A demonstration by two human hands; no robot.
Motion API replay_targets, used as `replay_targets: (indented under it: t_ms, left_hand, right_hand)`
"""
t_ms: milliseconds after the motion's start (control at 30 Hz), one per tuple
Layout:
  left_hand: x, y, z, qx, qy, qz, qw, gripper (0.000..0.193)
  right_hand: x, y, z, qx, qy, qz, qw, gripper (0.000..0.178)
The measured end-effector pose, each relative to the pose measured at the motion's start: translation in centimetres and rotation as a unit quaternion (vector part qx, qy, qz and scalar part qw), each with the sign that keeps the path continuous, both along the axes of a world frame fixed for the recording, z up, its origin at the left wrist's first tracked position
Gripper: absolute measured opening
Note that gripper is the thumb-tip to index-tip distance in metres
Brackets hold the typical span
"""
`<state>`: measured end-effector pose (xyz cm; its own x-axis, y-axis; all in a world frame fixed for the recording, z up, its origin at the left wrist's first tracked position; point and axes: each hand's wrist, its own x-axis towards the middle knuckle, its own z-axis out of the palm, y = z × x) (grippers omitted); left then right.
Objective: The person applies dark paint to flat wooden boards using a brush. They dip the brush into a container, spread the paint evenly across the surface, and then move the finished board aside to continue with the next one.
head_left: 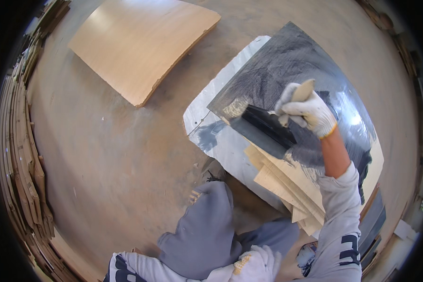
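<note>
My right hand (pixel 311 113), in a white knit glove, is wrapped round the pale handle of a wide black-bladed spreader (pixel 268 126). The blade lies against the near left edge of a board (pixel 272 77) smeared with dark grey coating, wet and shiny on its right side. Bare pale patches show near that edge. My left hand (pixel 258 264), also gloved, rests by my thigh with its fingers stretched out and nothing visible in it. Under the coated board are thin pale wood sheets (pixel 284 181) and a whitish slab (pixel 209 127) with a dark smear.
A large light-brown sheet stack (pixel 145 40) lies on the concrete floor (pixel 103 155) at the far left. Stacked boards (pixel 21 155) line the left side. A stained container (pixel 306 256) stands by my right forearm, with dark panels (pixel 373 221) to its right.
</note>
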<state>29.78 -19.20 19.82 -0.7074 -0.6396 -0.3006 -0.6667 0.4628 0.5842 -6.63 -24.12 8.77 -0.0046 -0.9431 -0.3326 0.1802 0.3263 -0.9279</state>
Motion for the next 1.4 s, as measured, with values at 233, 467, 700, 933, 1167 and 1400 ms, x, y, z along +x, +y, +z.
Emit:
replay_targets:
  t_ms: [233, 467, 700, 933, 1167, 1400]
  left_hand:
    - [-3.9, 3.7, -0.1, -0.254, -0.219, 0.100, 0.937, 0.050]
    - [-3.5, 2.6, 2.3, -0.159, -0.264, 0.119, 0.944, 0.042]
    - [-4.1, 4.2, 0.4, -0.279, -0.301, 0.046, 0.911, 0.046]
    - [-2.5, 3.7, 0.5, -0.235, -0.214, 0.037, 0.948, 0.044]
    - [-1.5, 2.4, 0.7, -0.048, -0.087, 0.010, 0.995, 0.050]
    - [-1.8, 2.1, 0.4, 0.014, -0.043, -0.001, 0.999, 0.056]
  right_hand:
    - [3.2, -5.5, -0.4, 0.003, 0.030, 0.022, 0.999, 0.018]
    - [0.3, 1.8, 0.5, 0.026, 0.026, -0.003, 0.999, 0.015]
    - [1.8, -3.2, -0.2, -0.019, 0.018, -0.052, 0.998, 0.016]
    - [-1.4, 0.2, -0.7, -0.027, 0.020, -0.060, 0.998, 0.017]
    - [-1.6, -3.2, -0.2, -0.011, 0.041, -0.004, 0.999, 0.018]
    - [-0.3, -3.8, -1.6, -0.041, 0.015, -0.070, 0.997, 0.017]
